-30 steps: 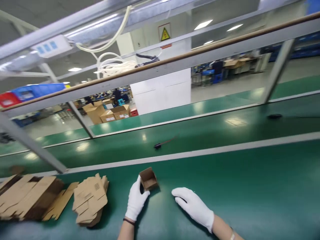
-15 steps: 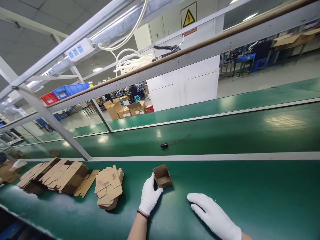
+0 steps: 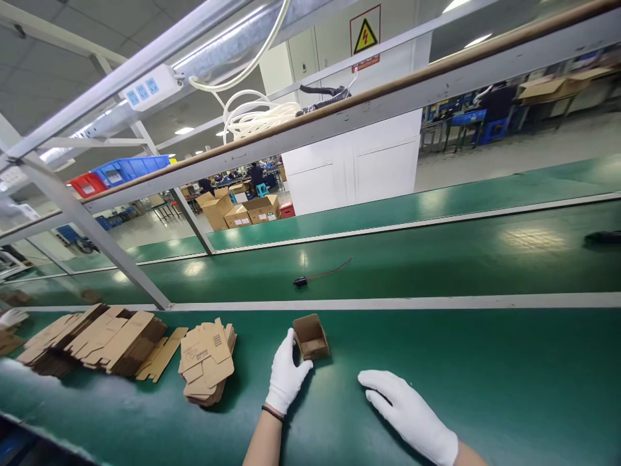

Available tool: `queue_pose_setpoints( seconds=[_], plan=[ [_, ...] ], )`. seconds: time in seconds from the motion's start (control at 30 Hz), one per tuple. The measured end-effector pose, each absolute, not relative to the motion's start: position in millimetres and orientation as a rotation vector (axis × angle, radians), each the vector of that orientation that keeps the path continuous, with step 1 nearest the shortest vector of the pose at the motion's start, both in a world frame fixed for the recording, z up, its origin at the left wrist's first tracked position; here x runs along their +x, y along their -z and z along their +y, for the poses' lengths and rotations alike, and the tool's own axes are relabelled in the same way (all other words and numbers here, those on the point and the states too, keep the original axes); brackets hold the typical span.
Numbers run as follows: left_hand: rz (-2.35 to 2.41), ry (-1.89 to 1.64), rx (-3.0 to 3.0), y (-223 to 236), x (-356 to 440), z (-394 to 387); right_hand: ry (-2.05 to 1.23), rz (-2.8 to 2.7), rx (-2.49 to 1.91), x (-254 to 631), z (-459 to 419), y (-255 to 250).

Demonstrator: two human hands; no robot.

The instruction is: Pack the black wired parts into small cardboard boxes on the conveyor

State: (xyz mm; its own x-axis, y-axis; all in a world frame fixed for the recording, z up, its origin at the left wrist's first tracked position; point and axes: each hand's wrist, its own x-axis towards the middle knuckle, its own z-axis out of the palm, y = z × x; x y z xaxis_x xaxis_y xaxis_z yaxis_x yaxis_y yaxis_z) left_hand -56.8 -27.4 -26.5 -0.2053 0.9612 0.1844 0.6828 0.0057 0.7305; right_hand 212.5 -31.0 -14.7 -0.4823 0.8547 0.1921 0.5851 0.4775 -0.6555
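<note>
Along the smooth green worktop [image 3: 485,382], left to right: notched, flat cardboard sheets [image 3: 206,362], stacked unevenly; white-gloved left hand [image 3: 287,375], half-open, fingers and thumb about a box's near left corner, grip not confirmable; small brown cardboard box [image 3: 311,340], just beyond that hand, near-square, mouth facing up and toward the viewer; white-gloved right hand [image 3: 406,411], loosely open, unloaded, well apart.
</note>
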Motion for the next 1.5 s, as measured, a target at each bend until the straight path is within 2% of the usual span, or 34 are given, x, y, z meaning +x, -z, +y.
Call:
queue_pose_setpoints(
  seconds=[0.17,0.27,0.33,0.47,0.53,0.73,1.13,1.5],
  plan=[
    [1.995,-1.462,1.725,22,-64,-40,-0.674,-2.22,-1.156,209,-36,6],
    [2.075,-1.604,1.852,26,-55,-54,-0.651,-2.22,-1.139,206,-38,2],
    [1.967,-1.51,2.008,32,-35,-64,-0.636,-2.218,-1.153,205,-38,4],
    [1.434,-0.807,2.312,38,19,-81,-0.641,-2.202,-1.167,204,-34,15],
    [1.328,-0.619,2.301,36,37,-84,-0.643,-2.192,-1.163,204,-33,21],
    [1.361,-0.568,2.298,27,29,-78,-0.623,-2.224,-1.143,205,-32,23],
    [1.343,-0.624,2.653,46,19,-68,-0.611,-2.247,-1.121,204,-31,24],
    [1.341,-0.602,2.685,43,17,-67,-0.706,-2.156,-1.163,202,-33,22]
  ],
)
